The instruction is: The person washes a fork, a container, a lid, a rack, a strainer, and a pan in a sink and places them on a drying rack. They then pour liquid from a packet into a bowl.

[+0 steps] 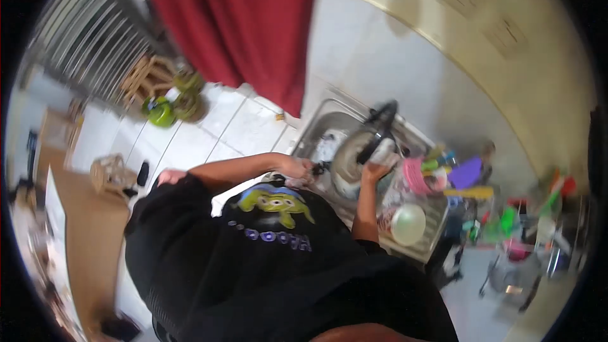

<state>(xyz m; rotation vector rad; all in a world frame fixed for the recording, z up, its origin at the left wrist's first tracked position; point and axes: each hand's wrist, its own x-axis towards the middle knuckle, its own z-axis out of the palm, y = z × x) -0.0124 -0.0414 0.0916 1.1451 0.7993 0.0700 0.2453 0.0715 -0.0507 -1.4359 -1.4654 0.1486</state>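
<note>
A round pan [346,163] lies tilted in the steel sink [324,119], its inside greyish and wet-looking. My left hand [295,166] is closed at the pan's near left edge, around a short black handle [321,168]. My right hand [378,170] is over the pan's right side, its fingers curled around a whitish, foamy-looking wad [384,151]; blur hides its exact kind. Beside that hand, a black faucet [382,116] reaches over the pan from the back of the sink. White suds or a pale item [330,142] lies in the basin's left part.
A pink basket [416,176] with utensils and a pale round bowl [408,224] stand on the drainboard right of the sink. Cluttered dishes and a clear lidded pot [514,273] are farther right. A red curtain [240,19] hangs ahead left; green gas cylinders [159,111] stand on the tiled floor.
</note>
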